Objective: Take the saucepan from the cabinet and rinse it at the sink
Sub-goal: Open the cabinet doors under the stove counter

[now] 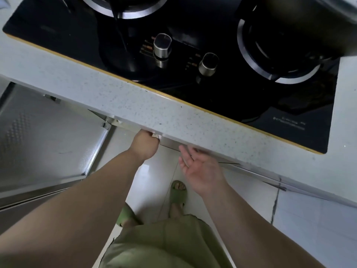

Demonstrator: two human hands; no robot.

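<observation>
No saucepan shows in the head view. My left hand (144, 146) reaches under the front lip of the speckled white counter (135, 105), its fingers curled round the top edge of a cabinet door (170, 143) there; the fingertips are hidden below the lip. My right hand (199, 171) hovers just right of it, palm up, fingers straight and holding nothing, its fingertips close under the counter edge. To the left a cabinet door (48, 136) with a shiny metal inner face stands swung open. The cabinet's inside is out of sight beneath the counter.
A black glass gas hob (193, 89) with two burners and two metal knobs (162, 45) is set into the counter. A large dark pot (309, 22) sits over the right burner. Below are pale floor tiles (150, 175) and my feet in green slippers.
</observation>
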